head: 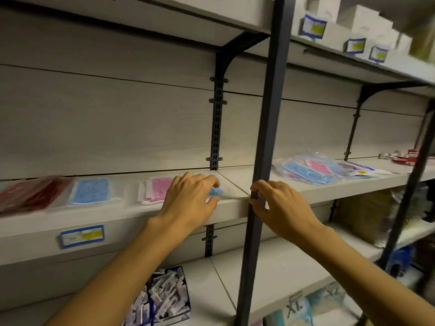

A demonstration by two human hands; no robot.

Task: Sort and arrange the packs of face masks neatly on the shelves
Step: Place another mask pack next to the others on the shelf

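On the middle shelf [235, 204], near its front edge, the left hand [190, 201] pinches a clear pack of blue masks [216, 192] between curled fingers and thumb. The right hand [280, 205] pinches the pack's other end (blurred) by the dark post [270, 114]. Red [33, 192], blue [93, 191] and pink [159, 189] packs lie leftward.

On the middle shelf [117, 215], left of frame, three clear packs of face masks lie flat in a row: a red pack [30, 194] at the far left, a blue pack [93, 191] beside it, then a pink pack [156, 190]. At centre, another blue pack [217, 192] lies at the shelf's front edge. Right of centre, a loose pile of blue and pink packs [308, 170] overlaps untidily.
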